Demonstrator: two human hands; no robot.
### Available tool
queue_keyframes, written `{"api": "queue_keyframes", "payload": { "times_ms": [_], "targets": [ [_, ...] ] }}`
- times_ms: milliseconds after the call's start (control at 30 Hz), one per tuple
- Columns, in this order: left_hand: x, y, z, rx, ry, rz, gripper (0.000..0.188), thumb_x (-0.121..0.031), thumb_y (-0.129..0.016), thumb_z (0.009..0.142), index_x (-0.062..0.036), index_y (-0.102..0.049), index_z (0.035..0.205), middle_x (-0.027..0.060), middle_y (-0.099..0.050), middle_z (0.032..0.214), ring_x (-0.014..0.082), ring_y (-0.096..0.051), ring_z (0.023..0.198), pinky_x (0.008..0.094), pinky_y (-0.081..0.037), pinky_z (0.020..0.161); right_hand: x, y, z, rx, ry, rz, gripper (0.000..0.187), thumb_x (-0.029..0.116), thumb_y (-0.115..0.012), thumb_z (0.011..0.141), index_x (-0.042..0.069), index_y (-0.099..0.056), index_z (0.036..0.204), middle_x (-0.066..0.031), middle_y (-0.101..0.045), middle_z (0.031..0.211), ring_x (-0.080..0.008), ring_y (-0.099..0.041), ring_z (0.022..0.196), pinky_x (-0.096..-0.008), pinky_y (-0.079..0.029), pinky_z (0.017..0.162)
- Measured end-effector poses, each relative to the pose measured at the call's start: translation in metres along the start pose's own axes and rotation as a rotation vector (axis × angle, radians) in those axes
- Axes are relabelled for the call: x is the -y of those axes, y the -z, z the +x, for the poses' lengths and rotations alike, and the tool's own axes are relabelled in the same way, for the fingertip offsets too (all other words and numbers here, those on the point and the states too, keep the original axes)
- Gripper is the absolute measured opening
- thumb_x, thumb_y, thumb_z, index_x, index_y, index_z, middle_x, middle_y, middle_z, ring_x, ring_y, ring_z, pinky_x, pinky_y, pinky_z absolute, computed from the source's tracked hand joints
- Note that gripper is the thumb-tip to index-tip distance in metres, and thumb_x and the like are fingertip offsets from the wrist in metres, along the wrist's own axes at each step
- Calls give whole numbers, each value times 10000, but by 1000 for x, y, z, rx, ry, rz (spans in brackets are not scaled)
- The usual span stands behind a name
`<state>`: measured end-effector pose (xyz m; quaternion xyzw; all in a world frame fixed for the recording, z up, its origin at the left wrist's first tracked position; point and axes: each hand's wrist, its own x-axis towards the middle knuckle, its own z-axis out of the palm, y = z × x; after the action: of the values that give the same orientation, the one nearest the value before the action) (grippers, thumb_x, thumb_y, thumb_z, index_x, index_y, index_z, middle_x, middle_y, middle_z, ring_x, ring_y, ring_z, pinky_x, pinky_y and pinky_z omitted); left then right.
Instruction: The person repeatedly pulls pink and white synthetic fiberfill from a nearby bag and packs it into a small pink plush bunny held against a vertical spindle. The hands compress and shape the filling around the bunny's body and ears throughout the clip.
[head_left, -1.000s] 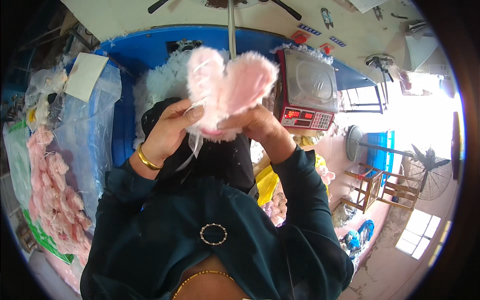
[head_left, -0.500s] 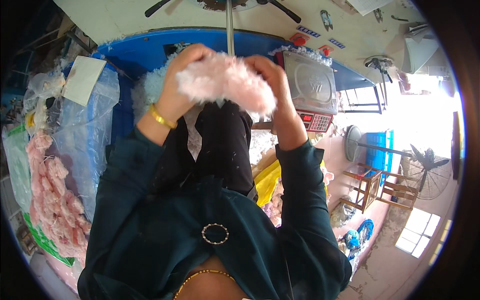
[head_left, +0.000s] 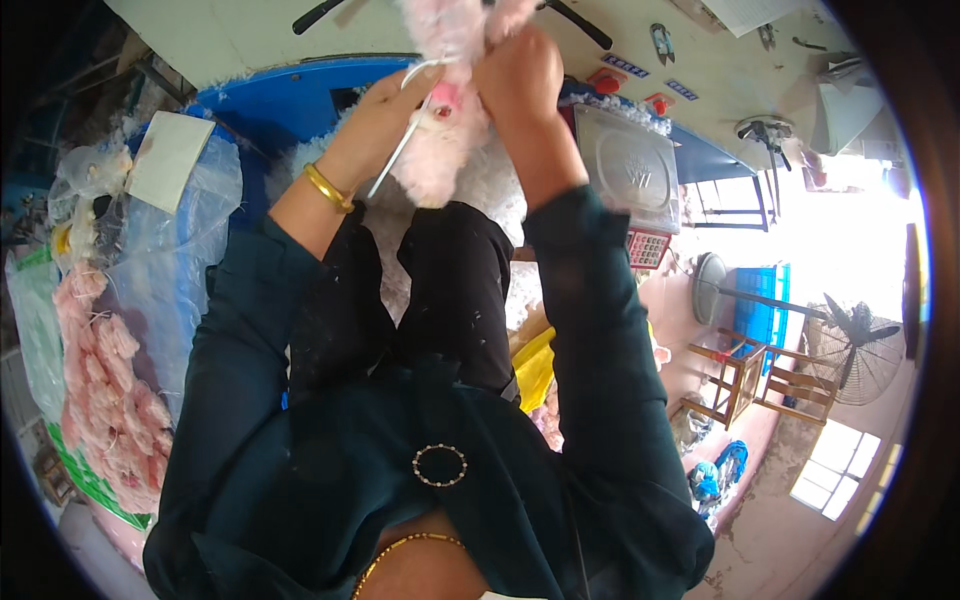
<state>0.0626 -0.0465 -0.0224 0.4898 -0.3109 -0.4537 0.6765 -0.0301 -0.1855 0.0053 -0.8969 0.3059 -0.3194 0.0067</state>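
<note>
Left hand (head_left: 380, 122): clamped on the pink plush (head_left: 440, 158), fingertips hidden.
Right hand (head_left: 522, 78): clamped on its middle.
Pink plush: one; moved toward the upper edge since half a second ago, top cut off.
White cord (head_left: 398, 160): one, newly exposed.
Scale (head_left: 628, 165): one, partly covered.

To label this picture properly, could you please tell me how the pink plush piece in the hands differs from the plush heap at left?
The plush piece is single, whereas the plush heap gathers many pieces. The plush piece is held up by the left hand and right hand; the plush heap lies untouched at the person's left. Both are pale pink and fluffy.
</note>
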Motion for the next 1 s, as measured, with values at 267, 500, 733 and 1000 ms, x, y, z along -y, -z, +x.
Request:
{"api": "queue_keyframes", "payload": {
  "times_ms": [267,500,733,1000],
  "targets": [
    [-2,7,-21,114,52,-78,370,-283,-568,952,-18,-565,1210,31,-615,1126,97,-567,1011,241,-456,876,1,11,-24,-218,130,252,112,88,-558,754,25,-629,813,-157,-613,719,-394,-574,699,-464,-476,655],
    [-6,3,-41,77,-333,583,379,-256,-701,831,-8,-588,1095,98,-642,1029,214,-608,935,323,-479,804,-25,28,-56,169,46,849,166,72,-588,817,39,-627,975,-108,-619,942,-269,-593,918,-368,-474,766],
    [7,-29,-45,-171,-824,1306,223,-83,-663,704,-27,-515,861,143,-593,790,343,-587,745,437,-469,662,17,14,-68,-283,-75,975,205,115,-687,769,32,-572,917,-58,-566,836,-173,-546,773,-308,-463,658],
    [-5,-53,-60,-320,-763,1294,285,-187,-702,751,-22,-487,839,169,-558,715,375,-545,644,459,-405,548,18,6,-23,-439,-96,837,44,50,-622,771,24,-593,750,-23,-578,738,-126,-534,707,-294,-435,605]
  ]
}}
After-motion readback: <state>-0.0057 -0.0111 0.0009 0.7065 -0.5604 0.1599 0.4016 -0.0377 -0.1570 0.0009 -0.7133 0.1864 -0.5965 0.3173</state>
